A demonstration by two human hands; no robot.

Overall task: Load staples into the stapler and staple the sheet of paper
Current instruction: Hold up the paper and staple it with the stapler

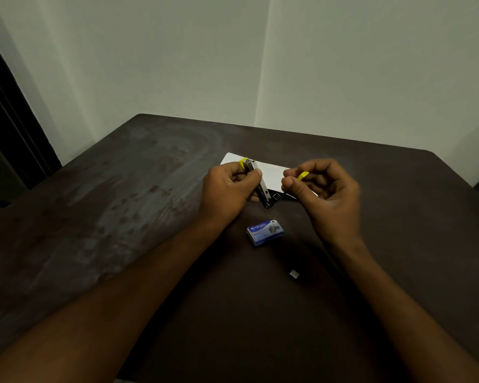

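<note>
A small yellow and metal stapler (262, 189) is held above the dark table, hinged wide open. My left hand (227, 189) grips its metal magazine part between thumb and fingers. My right hand (324, 189) pinches the yellow top part (303, 175), pulled out to the right. Behind the hands lies a white sheet of paper (271, 172), partly hidden by them. A blue staple box (264, 232) rests on the table just in front of the stapler. A short silver strip of staples (294, 274) lies nearer to me.
The dark brown table (122, 217) has worn, pale patches on its left half. A single loose staple (160, 216) lies left of my left forearm. Pale walls meet in a corner behind the table; a dark door frame (9, 134) stands at the left.
</note>
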